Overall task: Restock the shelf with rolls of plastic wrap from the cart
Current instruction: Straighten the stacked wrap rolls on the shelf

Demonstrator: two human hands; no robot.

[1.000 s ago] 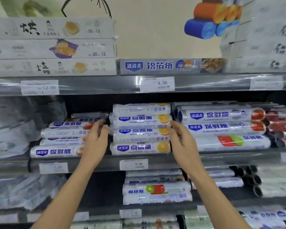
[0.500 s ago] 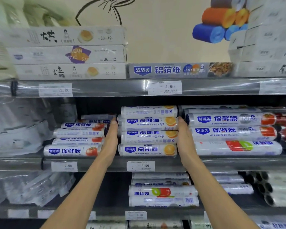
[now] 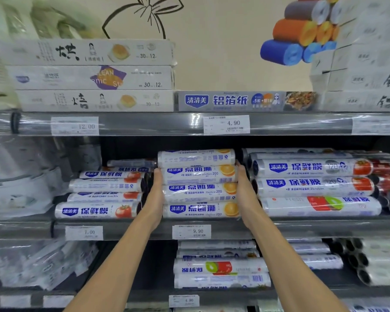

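Left hand (image 3: 154, 194): fingers straight, is pressing flat on L ends. Orange-label wrap rolls (image 3: 199, 183), qty 4, are sitting stacked in centre of mid shelf (image 3: 119, 230): prob. light, stiff-cored, slick film, apt to roll; taking hold at both ends looks best. Right hand (image 3: 245, 192): likewise flat, is pressing R ends. Hands: 2.

Three long white boxes (image 3: 90, 78) are stacked at the upper left, and an aluminium foil box (image 3: 245, 101) is laid just beside them on the right. More white cartons (image 3: 365, 70) are piled at the far right. Coloured rolls (image 3: 300, 34) are drawn on the wall behind. A 12.00 price label (image 3: 74, 126) and a 4.90 price label (image 3: 226, 124) are fixed below the boxes. A 7.00 price label (image 3: 84, 233) and a 9.90 price label (image 3: 191, 231) are fixed lower. Clear packets (image 3: 20, 194) are seen at the left, blurred.
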